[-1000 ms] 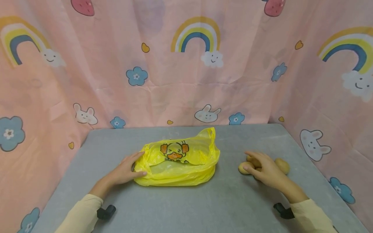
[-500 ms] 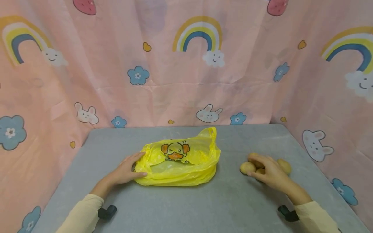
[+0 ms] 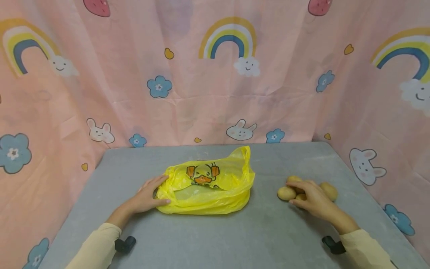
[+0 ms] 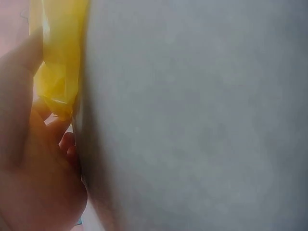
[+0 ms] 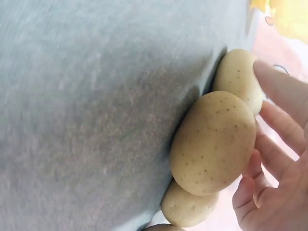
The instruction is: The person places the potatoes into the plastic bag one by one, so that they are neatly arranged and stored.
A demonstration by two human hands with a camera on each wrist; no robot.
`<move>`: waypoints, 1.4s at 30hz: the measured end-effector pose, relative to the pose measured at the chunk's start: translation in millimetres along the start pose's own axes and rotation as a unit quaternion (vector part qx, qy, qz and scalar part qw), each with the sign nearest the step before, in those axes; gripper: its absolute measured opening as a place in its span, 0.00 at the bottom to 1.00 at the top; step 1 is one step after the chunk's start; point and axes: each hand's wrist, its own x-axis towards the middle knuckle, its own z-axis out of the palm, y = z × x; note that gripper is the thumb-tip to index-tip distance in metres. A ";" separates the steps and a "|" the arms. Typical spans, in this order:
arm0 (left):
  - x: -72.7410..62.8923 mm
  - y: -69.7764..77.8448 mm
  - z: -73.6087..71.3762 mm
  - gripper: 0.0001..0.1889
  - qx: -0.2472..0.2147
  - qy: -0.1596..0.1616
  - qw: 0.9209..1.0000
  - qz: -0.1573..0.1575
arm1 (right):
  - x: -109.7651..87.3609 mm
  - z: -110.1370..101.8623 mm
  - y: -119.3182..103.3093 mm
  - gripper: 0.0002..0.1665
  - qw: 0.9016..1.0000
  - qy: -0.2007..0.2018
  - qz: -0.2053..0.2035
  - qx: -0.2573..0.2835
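Note:
A yellow plastic bag (image 3: 201,203) with a duck print lies in the middle of the table. My left hand (image 3: 146,196) holds its left end, thumb at the front and fingers behind; the left wrist view shows bag film (image 4: 57,82) between thumb and fingers. Several potatoes (image 3: 286,193) sit in a cluster on the right. My right hand (image 3: 314,200) hovers close over them, its fingers loosely bent and the thumb apart. In the right wrist view a large potato (image 5: 211,144) lies below the palm, and the thumb overlaps another potato (image 5: 236,77). Whether the fingers touch is unclear.
The grey table (image 3: 215,243) ends at a pink patterned curtain (image 3: 188,112) behind and at both sides. One potato (image 3: 328,191) lies to the right behind the right hand. Black wrist mounts (image 3: 125,244) sit at both sleeves.
My right hand has shifted slightly right and its fingers have drawn back, showing more of the potatoes. The left hand and the bag stay in place.

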 end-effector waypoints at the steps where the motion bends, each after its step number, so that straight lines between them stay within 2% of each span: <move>1: 0.2 0.0 -0.2 0.49 0.000 0.000 1.000 0.001 | 0.5 0.4 0.0 0.32 1.000 -0.002 0.002 -0.002; 7: 0.9 -0.4 -0.5 0.49 0.000 -0.001 1.000 0.006 | 1.8 5.0 0.5 0.30 0.999 -0.009 0.024 -0.019; 18: 1.5 -2.2 1.3 0.50 0.000 -0.003 1.000 -0.004 | 5.1 13.5 0.0 0.31 0.996 0.014 0.009 -0.092; 21: 1.8 -2.3 1.3 0.50 0.002 -0.004 1.000 -0.004 | 5.2 13.0 1.3 0.31 0.997 0.018 0.011 -0.074; 27: 0.9 -1.7 1.3 0.50 0.001 -0.012 1.000 0.003 | 1.9 6.6 2.6 0.32 1.000 0.009 0.023 -0.002; 31: 1.8 -0.1 0.8 0.50 0.002 -0.022 1.000 0.005 | 3.3 0.6 0.3 0.30 0.999 0.010 0.016 0.028; 34: 2.9 1.6 -0.1 0.51 0.003 -0.026 1.000 -0.003 | 6.9 -4.5 -3.6 0.29 0.999 0.007 0.009 0.047; 42: 3.3 8.5 -1.0 0.50 0.020 -0.029 0.999 -0.012 | 13.9 -11.7 -14.9 0.28 0.997 0.006 0.027 0.077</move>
